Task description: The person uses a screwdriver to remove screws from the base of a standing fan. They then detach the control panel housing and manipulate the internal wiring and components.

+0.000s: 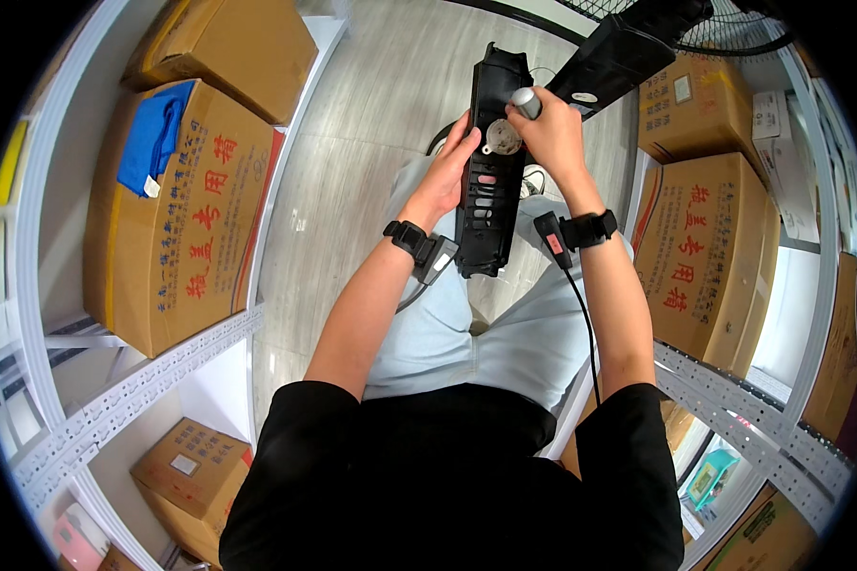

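Note:
A long black plastic housing (488,224) with slots along its lower half stands out over my knees. My left hand (443,178) grips its left edge, the thumb lying along the face. A round whitish part (503,137) sits at the middle of the housing. Closed around a short grey, round-ended handle (526,102), my right hand (555,141) is just above and right of that part. The handle looks like a screwdriver's, but its far end is hidden. Black straps with small devices circle both wrists, and a cable runs from the right one.
A second long black plastic piece (619,62) lies beyond my right hand, near a black wire mesh (724,33). White metal shelves with cardboard boxes (195,214) flank me on the left; more boxes (690,252) are on the right. A blue cloth (154,135) drapes one box.

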Tool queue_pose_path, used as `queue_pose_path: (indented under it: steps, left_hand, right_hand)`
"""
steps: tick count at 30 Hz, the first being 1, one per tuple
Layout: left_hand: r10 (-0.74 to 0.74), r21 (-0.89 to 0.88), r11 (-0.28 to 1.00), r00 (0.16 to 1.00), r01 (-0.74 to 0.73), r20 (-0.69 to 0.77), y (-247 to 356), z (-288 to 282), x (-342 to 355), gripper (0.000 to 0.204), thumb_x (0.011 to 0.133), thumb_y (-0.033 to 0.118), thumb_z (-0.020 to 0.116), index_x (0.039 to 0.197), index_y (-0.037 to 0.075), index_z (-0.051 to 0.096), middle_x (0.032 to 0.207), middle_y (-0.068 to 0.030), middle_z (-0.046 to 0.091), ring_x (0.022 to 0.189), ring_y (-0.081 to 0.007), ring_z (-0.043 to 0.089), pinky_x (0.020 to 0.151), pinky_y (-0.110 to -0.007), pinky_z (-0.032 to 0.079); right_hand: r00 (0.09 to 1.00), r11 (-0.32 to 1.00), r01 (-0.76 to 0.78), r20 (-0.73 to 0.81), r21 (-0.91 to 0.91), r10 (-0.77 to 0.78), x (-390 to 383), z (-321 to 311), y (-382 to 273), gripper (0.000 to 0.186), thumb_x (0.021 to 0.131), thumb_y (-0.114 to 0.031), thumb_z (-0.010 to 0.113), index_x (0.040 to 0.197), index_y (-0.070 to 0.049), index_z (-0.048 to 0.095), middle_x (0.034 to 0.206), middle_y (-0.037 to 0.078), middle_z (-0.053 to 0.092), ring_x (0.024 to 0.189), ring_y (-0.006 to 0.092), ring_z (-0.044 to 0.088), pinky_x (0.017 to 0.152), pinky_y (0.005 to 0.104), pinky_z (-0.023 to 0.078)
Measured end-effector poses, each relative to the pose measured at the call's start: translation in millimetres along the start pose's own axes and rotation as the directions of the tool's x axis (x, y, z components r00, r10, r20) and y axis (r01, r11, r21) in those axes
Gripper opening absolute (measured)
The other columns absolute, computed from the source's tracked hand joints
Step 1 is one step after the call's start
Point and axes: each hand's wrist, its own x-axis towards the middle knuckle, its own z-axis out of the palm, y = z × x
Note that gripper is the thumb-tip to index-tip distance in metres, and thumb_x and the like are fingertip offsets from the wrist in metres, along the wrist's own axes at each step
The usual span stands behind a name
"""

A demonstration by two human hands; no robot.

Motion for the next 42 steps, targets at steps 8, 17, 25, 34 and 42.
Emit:
queue_pose_path:
  steps: [8,17,25,34,42]
  left_hand:
    - [-0.001,0.014,1.0,1.0,0.001,0.007,5,3,-1,0.059,0.097,0.033,0.048,0.146,0.02,0.019,0.133,-0.005,0.045,0.111,-0.019,0.054,0.078,-0.041,0.052]
    - [0.093,0.018,0.996,0.987,-0.091,-0.128,-1,-1,4,0.063,0.091,0.026,0.058,0.142,0.02,0.023,0.125,-0.0066,0.049,0.104,-0.0209,0.057,0.072,-0.04,0.055]
    - [0.077,-0.009,0.997,0.982,-0.08,-0.171,-6,-1,5,0.04,0.09,0.022,0.061,0.125,0.011,0.044,0.109,-0.0049,0.057,0.092,-0.0166,0.06,0.07,-0.036,0.055]
    - [0.073,-0.027,0.997,0.984,-0.079,-0.165,-3,5,1,0.031,0.09,0.02,0.06,0.116,0.008,0.051,0.104,-0.0044,0.058,0.091,-0.0153,0.06,0.072,-0.036,0.055]
    - [0.079,-0.038,0.996,0.985,-0.086,-0.155,-2,6,0,0.031,0.09,0.02,0.06,0.116,0.007,0.051,0.105,-0.0049,0.058,0.09,-0.0146,0.059,0.071,-0.034,0.055]
  right_hand:
    - [0.991,0.978,-0.058,-0.109,0.202,0.081,8,0,15,0.027,0.074,-0.023,0.07,0.094,-0.005,0.067,0.077,0.015,0.067,0.072,0.0259,0.066,0.067,0.0338,0.051]
    - [0.948,0.947,-0.027,-0.293,0.32,0.126,-23,-83,-3,0.034,0.08,-0.035,0.073,0.083,-0.002,0.066,0.074,0.003,0.061,0.069,0.0099,0.056,0.064,0.0247,0.045]
    - [0.879,0.925,0.102,-0.469,0.365,0.088,-41,-111,-36,0.028,0.077,-0.028,0.077,0.081,-0.003,0.066,0.079,0.003,0.06,0.071,0.0106,0.056,0.065,0.0245,0.045]
    - [0.871,0.93,0.087,-0.481,0.356,0.103,-39,-82,-28,0.025,0.075,-0.027,0.078,0.08,-0.005,0.067,0.08,0.004,0.061,0.072,0.0137,0.058,0.066,0.0265,0.046]
    - [0.853,0.949,0.14,-0.52,0.283,0.029,-37,-70,-28,0.025,0.074,-0.027,0.079,0.079,-0.006,0.067,0.08,0.004,0.061,0.071,0.0145,0.058,0.064,0.0272,0.046]
